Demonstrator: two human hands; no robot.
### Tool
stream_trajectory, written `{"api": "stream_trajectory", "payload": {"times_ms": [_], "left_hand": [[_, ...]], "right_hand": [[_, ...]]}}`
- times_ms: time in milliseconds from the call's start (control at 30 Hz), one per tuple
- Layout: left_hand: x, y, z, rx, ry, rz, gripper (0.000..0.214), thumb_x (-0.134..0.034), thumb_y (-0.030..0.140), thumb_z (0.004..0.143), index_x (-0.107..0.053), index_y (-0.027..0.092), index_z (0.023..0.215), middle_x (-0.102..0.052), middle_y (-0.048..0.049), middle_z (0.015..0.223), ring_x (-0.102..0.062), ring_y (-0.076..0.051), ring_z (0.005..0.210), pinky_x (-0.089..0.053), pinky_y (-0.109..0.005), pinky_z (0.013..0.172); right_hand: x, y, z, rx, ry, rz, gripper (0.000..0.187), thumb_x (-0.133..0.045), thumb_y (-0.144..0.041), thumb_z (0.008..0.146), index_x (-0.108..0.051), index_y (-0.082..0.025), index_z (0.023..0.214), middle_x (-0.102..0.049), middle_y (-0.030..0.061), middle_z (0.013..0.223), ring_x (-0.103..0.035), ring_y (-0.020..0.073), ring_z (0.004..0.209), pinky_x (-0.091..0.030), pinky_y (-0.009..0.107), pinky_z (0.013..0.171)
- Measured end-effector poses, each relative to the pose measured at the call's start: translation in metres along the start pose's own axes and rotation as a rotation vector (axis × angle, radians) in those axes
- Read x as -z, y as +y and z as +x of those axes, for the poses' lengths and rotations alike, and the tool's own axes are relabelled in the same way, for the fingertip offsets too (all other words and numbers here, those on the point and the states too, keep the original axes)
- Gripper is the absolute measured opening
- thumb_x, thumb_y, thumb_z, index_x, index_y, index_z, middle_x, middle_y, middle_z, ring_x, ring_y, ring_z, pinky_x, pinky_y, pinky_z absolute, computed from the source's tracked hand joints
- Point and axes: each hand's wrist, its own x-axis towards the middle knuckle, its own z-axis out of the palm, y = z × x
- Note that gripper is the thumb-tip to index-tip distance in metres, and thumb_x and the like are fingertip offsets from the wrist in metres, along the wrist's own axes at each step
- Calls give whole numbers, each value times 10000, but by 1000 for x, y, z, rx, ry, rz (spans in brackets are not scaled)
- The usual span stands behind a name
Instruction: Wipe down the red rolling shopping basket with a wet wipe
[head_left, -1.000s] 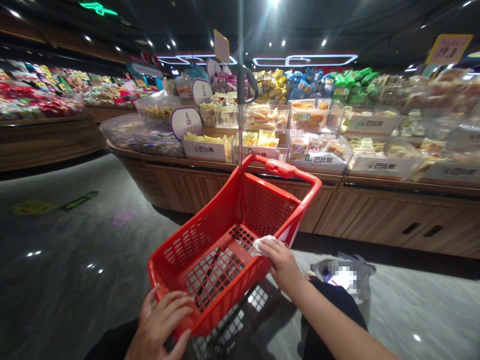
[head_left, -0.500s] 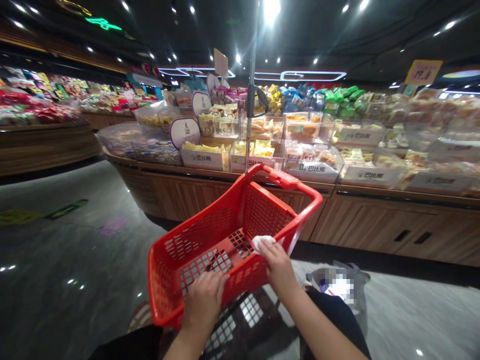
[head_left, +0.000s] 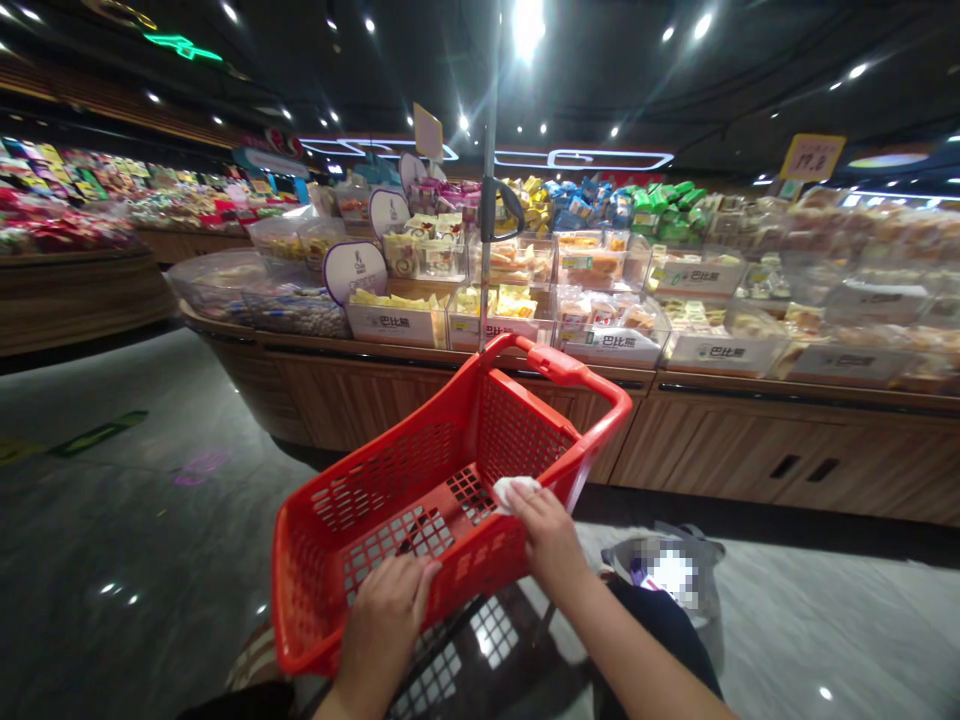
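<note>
A red plastic shopping basket [head_left: 360, 500] tilts in front of me, its handle at the far end. My left hand [head_left: 384, 625] grips the basket's near rim, fingers curled over the edge. My right hand [head_left: 547, 535] presses a small white cloth [head_left: 510, 489] against the rim at the basket's right side, fingers closed on the cloth. The inside of the basket shows only its mesh floor.
A curved wooden display counter [head_left: 675, 440] holds clear bins of packaged snacks [head_left: 517, 300] behind the basket. A metal pole [head_left: 487, 170] rises from the counter. A grey bag [head_left: 664, 570] lies on the shiny grey floor [head_left: 135, 540] by my right leg.
My left hand moved from the basket's near left corner to the middle of its near rim. The basket swung slightly left and lower. The right hand stays on the cloth.
</note>
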Motion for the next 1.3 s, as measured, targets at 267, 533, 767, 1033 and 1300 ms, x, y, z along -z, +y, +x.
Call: {"api": "stream_trajectory", "payload": {"times_ms": [267, 533, 767, 1033, 1300], "left_hand": [[1, -13, 0, -20, 12, -7, 280, -402, 339, 928, -619, 214, 805, -633, -9, 735, -567, -156, 696, -412, -294, 691], [11, -37, 0, -76, 35, -2, 296, -405, 353, 931, -638, 214, 814, -658, 5, 744, -571, -141, 693, -367, -285, 666], [13, -45, 1, -107, 49, -5, 343, -376, 383, 937, -643, 217, 800, -660, 7, 731, -575, -136, 690, -370, -277, 661], [17, -57, 4, -129, 22, -44, 354, -368, 400, 937, -640, 222, 797, -670, 11, 745, -589, -130, 702, -396, -271, 676], [18, -71, 6, -128, 7, -76, 374, -363, 429, 931, -655, 230, 807, -683, 8, 764, -613, -131, 717, -440, -267, 697]], "right_hand": [[-7, -9, -3, 10, 12, -42, 557, -451, 16, 726, -574, -121, 1252, -578, 121, 1280, -517, 257, 1145, -439, 450, 996], [18, -5, 2, -38, 3, -90, 567, -441, 10, 723, -575, -142, 1252, -616, 113, 1230, -541, 259, 1125, -437, 452, 978], [14, -12, -2, -87, 65, -131, 608, -409, 29, 697, -564, -128, 1264, -585, 139, 1262, -494, 270, 1182, -418, 471, 987], [17, -27, 4, -80, -90, -162, 498, -467, -25, 759, -596, -154, 1222, -620, 104, 1227, -546, 283, 1088, -453, 424, 873], [47, -10, 8, -126, -3, -254, 528, -451, -19, 768, -567, -181, 1257, -606, 105, 1244, -494, 281, 1149, -392, 408, 888]]}}
